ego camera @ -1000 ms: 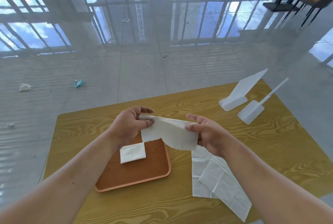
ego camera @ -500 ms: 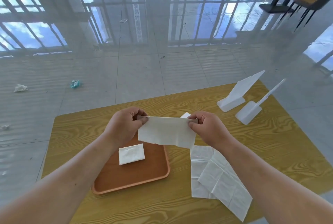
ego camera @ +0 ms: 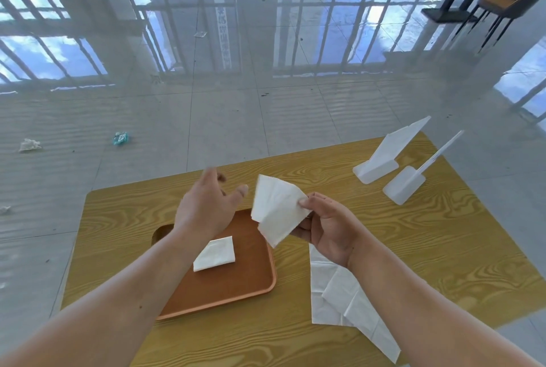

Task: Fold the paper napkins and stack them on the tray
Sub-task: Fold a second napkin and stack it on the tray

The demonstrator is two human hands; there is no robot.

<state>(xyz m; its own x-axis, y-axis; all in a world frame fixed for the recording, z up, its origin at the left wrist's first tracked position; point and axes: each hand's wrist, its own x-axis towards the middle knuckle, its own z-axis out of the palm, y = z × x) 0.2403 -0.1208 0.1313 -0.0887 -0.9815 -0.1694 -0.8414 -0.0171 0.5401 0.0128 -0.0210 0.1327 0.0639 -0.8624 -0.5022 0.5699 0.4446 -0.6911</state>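
My right hand (ego camera: 328, 229) pinches a folded white napkin (ego camera: 276, 210) by its right edge, holding it in the air above the tray's far right corner. My left hand (ego camera: 206, 207) hovers just left of that napkin with fingers spread, touching nothing. One small folded napkin (ego camera: 215, 254) lies on the brown tray (ego camera: 236, 287) below my left wrist. Unfolded white napkins (ego camera: 345, 298) lie flat on the wooden table (ego camera: 413, 242) to the right of the tray, partly under my right forearm.
Two white plastic stands (ego camera: 381, 153) (ego camera: 407, 183) sit at the table's far right. Scraps of litter (ego camera: 119, 138) lie on the glossy tiled floor beyond the table. Chairs and table legs stand far off at the upper right.
My left hand has let go of the napkin and opened. The napkin, held stretched between both hands before, is now folded narrower and held by my right hand alone.
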